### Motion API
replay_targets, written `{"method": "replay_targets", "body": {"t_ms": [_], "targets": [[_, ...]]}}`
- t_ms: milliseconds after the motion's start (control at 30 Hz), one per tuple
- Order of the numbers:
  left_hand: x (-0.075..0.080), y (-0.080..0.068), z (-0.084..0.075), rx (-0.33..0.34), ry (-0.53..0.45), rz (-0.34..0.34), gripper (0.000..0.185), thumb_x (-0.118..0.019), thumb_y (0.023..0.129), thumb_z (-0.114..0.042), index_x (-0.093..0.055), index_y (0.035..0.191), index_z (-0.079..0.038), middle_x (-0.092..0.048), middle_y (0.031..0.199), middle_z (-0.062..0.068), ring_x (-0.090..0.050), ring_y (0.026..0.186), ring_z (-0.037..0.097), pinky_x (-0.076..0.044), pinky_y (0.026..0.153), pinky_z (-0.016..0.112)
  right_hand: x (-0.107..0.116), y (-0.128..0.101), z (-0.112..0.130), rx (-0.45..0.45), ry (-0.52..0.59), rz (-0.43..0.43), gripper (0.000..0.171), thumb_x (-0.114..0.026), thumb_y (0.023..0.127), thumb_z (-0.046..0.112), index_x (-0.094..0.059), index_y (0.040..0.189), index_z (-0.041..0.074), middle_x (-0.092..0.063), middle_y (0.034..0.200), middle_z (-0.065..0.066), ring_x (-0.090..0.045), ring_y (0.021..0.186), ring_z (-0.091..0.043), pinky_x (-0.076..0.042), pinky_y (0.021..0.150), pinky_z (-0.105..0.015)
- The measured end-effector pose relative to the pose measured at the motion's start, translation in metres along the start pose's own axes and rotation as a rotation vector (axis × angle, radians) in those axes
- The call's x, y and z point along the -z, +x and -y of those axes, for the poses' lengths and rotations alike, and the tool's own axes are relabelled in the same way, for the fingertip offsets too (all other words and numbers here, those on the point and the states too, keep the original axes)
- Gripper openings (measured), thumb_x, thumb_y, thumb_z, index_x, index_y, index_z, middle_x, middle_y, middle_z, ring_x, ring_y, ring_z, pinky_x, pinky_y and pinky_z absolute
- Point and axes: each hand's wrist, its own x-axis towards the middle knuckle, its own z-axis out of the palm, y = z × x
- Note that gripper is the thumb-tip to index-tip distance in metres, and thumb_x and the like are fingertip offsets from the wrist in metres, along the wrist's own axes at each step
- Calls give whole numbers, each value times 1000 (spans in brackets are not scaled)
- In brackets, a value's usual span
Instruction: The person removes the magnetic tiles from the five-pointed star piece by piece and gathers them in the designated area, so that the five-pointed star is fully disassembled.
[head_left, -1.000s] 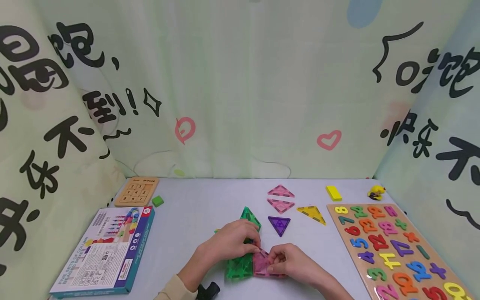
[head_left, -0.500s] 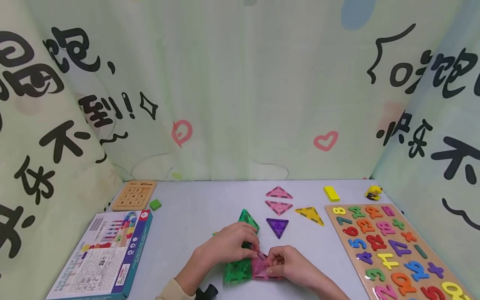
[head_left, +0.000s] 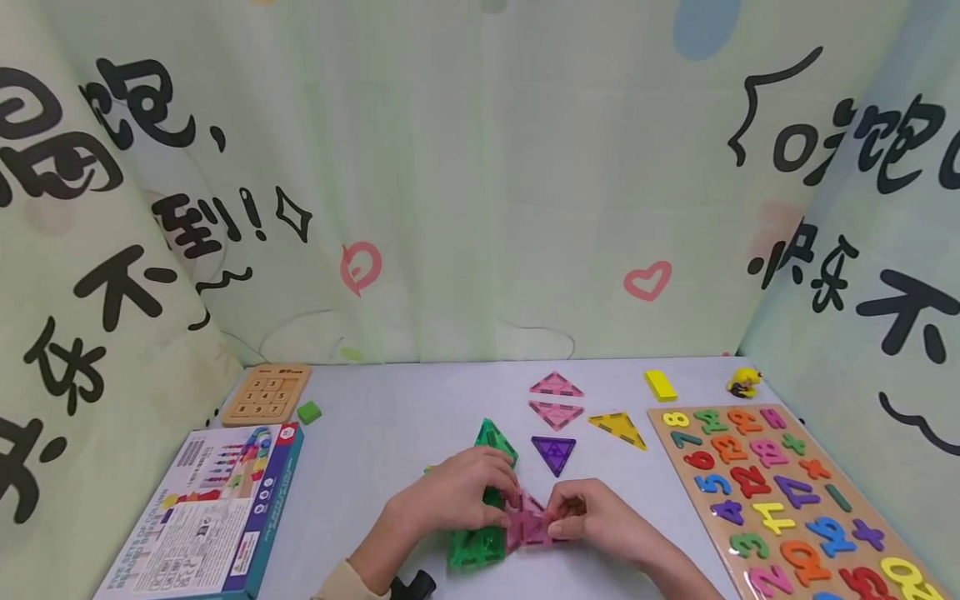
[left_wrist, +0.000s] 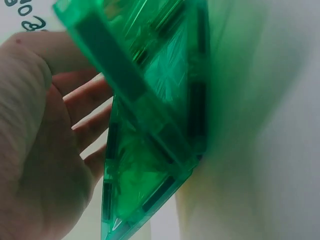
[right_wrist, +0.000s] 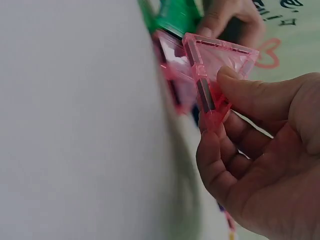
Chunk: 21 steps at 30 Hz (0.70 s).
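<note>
At the near edge of the desk (head_left: 390, 417), my left hand (head_left: 450, 492) curls its grip round the standing green tiles (head_left: 480, 533), thumb on one face and fingers behind the other, as the left wrist view shows. My right hand (head_left: 592, 521) pinches a pink triangle tile (head_left: 528, 521) between thumb and fingers, its grip narrow, the tile tilted up from the desk and its edge meeting a second pink piece (right_wrist: 172, 75) that sits against the green ones. To seat this tile well, I judge that the left grip should hold the green tiles firm while the right brings the pink edge flush along its neighbour, corners lined up, with no twist that could tip the standing pieces. Just beyond my hands lie a purple triangle (head_left: 553, 452), a yellow triangle (head_left: 619, 427) and two more pink triangles (head_left: 556, 398), apart from one another. A number puzzle board (head_left: 787, 492) lies to the right, a boxed game (head_left: 206, 512) to the left, with a wooden number slider (head_left: 266, 393) behind it.
</note>
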Motion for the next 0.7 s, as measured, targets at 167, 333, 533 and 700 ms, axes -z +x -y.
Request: {"method": "replay_targets", "body": {"t_ms": [167, 333, 533, 700], "targets": [[-3, -1, -5, -26, 79, -64, 13, -73, 89, -27, -75, 102, -26, -70, 107, -17, -58, 121, 8, -43, 110, 30, 29, -5, 1, -130, -86, -232, 15, -74, 88, 15, -70, 96, 4, -67, 87, -4, -57, 80, -18, -49, 70, -27], [-4, -1, -9, -20, 148, -68, 15, -71, 91, -29, -77, 104, -23, -69, 112, -12, -59, 115, 7, -42, 111, 29, 57, -4, -12, -277, -223, -459, 14, -71, 91, 13, -73, 103, 4, -68, 91, -4, -55, 84, -18, -50, 71, -27], [-5, 0, -12, 3, 202, -76, 10, -72, 91, -31, -77, 97, -25, -69, 110, -12, -60, 112, 7, -42, 110, 31, 71, 2, -27, -298, -326, -527, 21, -68, 93, 14, -72, 107, -1, -69, 93, -8, -56, 88, -20, -51, 72, -27], [-6, 2, -13, 19, 184, -79, 9, -73, 90, -32, -77, 96, -26, -69, 108, -13, -60, 111, 6, -42, 110, 31, 72, 9, -31, -302, -412, -578, 27, -68, 92, 17, -71, 109, -4, -71, 97, -14, -57, 90, -25, -54, 76, -34]]}}
